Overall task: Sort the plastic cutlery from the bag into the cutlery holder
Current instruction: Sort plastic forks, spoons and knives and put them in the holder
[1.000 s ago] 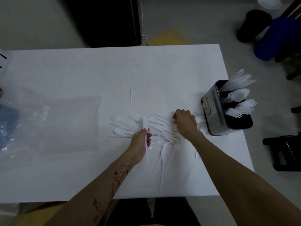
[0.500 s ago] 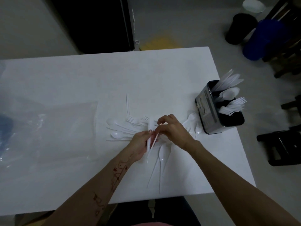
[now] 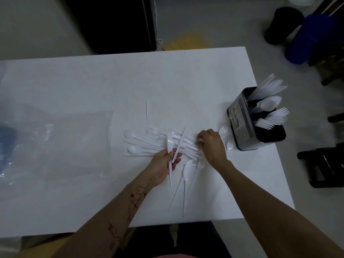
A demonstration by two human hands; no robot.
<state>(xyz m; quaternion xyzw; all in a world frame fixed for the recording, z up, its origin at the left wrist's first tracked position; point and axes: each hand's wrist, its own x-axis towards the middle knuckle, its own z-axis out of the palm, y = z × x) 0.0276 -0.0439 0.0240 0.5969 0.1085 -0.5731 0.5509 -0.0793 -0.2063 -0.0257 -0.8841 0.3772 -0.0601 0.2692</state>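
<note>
On table, left hand (image 3: 163, 165) gripping two knives (image 3: 174, 151), right hand (image 3: 211, 144) pinching cutlery pile (image 3: 149, 144).

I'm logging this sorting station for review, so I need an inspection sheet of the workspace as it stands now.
Surface: white rectangular table, dimly lit.
Job's things: pile of loose white plastic cutlery at the table's middle; black three-compartment cutlery holder near the right edge, with knives, spoons and forks in separate sections; clear plastic bag lying flat at left.
Clutter: a few white pieces lie against the holder's base.
Hands: left hand grips two white plastic knives; right hand has its fingers curled into the pile.
Cables: nothing seen.
Surroundings: blue bin, black bin, dark stool, yellow sheet on the floor.
</note>
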